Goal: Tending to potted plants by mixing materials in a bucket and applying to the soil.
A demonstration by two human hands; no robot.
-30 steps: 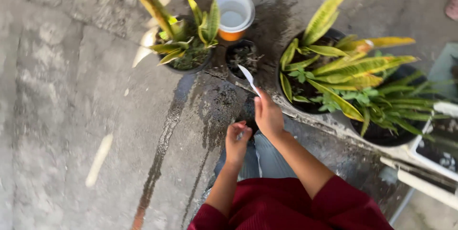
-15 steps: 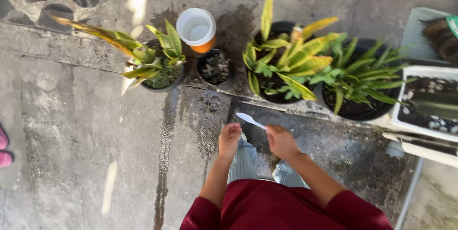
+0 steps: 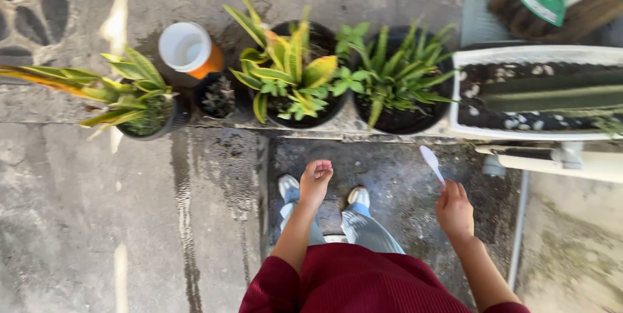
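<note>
Low and right of centre in the frame, the right hand [image 3: 454,210] is closed around the handle of a small white plastic spoon [image 3: 431,163], whose bowl points up toward the round black pot of narrow green leaves [image 3: 402,82] above it. The left hand [image 3: 315,180], at centre, holds nothing, its fingers curled loosely inward above the white shoes [image 3: 290,187]. At upper left an orange cup with a white inside [image 3: 188,50] lies beside a small black pot of soil [image 3: 217,95].

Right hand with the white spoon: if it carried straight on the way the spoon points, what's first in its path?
Probably the black pot of green spiky plants; the right hand aims its white spoon up-left toward it, though depth is unclear.
</note>
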